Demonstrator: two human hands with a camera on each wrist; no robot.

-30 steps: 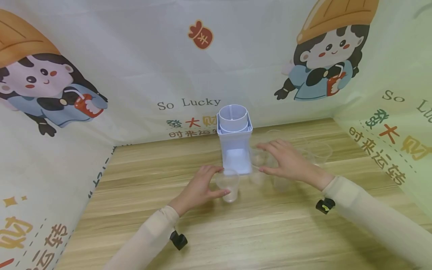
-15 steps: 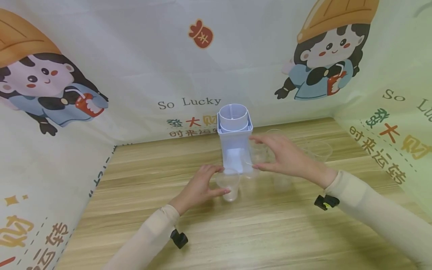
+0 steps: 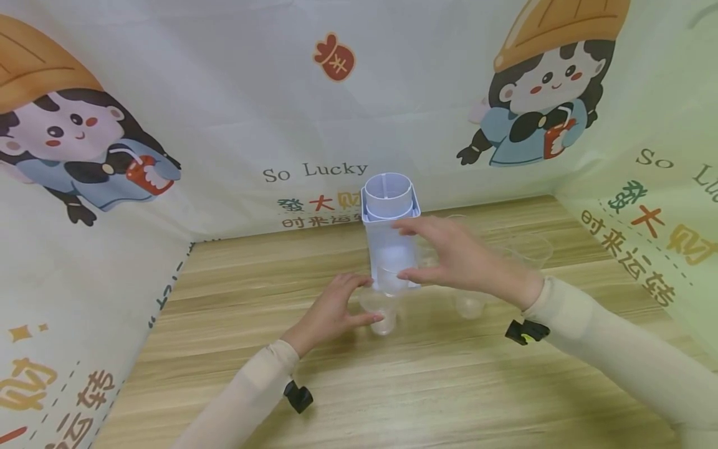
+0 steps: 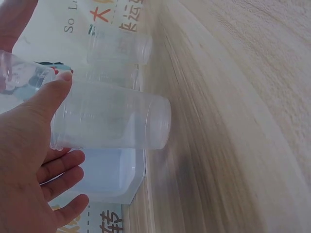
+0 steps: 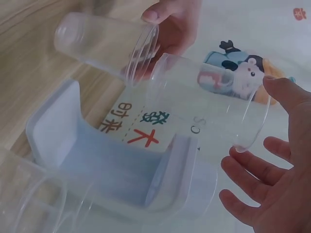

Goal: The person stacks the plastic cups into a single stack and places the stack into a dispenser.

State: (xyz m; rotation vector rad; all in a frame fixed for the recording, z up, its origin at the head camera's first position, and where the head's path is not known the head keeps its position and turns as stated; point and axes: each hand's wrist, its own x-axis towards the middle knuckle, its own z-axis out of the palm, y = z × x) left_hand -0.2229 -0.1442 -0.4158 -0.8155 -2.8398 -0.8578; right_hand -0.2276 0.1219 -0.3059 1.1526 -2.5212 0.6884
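My left hand (image 3: 331, 312) holds a clear plastic cup (image 4: 112, 116) upright on the wooden table, its thumb and fingers near the rim. Just above that cup's mouth, a second clear plastic cup (image 5: 209, 99) hangs from my right hand (image 3: 465, 262), which grips it by the rim between thumb and fingertips. In the right wrist view the upper cup's base is close to the lower cup's rim; whether they touch I cannot tell. Directly behind both cups stands a pale blue-white plastic holder (image 3: 388, 209) with a round tube top.
More clear cups stand to the right of the holder, one of them a cup (image 3: 470, 305) partly below my right hand. A larger clear rim (image 3: 533, 249) shows behind the right wrist. A printed cloth (image 3: 235, 112) encloses the back and sides of the table (image 3: 426, 386).
My right hand has carried its cup leftward, from beside the holder to above the left hand's cup. The left hand and its cup have stayed in place.
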